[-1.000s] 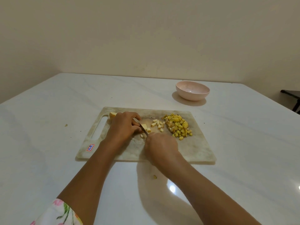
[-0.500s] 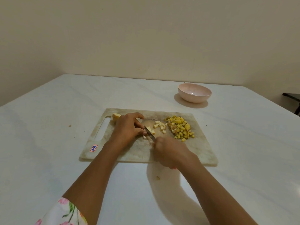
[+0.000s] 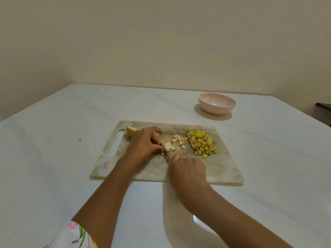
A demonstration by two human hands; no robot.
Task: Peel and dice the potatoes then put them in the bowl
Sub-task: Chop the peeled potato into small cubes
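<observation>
A pale marbled cutting board [image 3: 223, 169] lies on the white table. My left hand [image 3: 143, 145] curls over a strip of potato, mostly hidden under its fingers. My right hand [image 3: 188, 169] grips a knife [image 3: 164, 146] whose blade meets the potato at my left fingertips. Fresh pale cubes [image 3: 177, 140] lie beside the blade. A heap of yellow diced potato [image 3: 201, 144] sits to the right on the board. A potato chunk [image 3: 130, 130] shows behind my left hand. The pink bowl [image 3: 217, 103] stands beyond the board with nothing visible inside.
A small scrap [image 3: 79, 140] lies on the table left of the board. The board has a handle slot [image 3: 115, 142] at its left end and a sticker [image 3: 105, 165]. A dark object [image 3: 323, 106] sits past the table's right edge.
The view shifted slightly. My right hand has moved the knife along the potato strip, and a few more pale cubes lie beside the blade. My left hand has stayed on the potato.
</observation>
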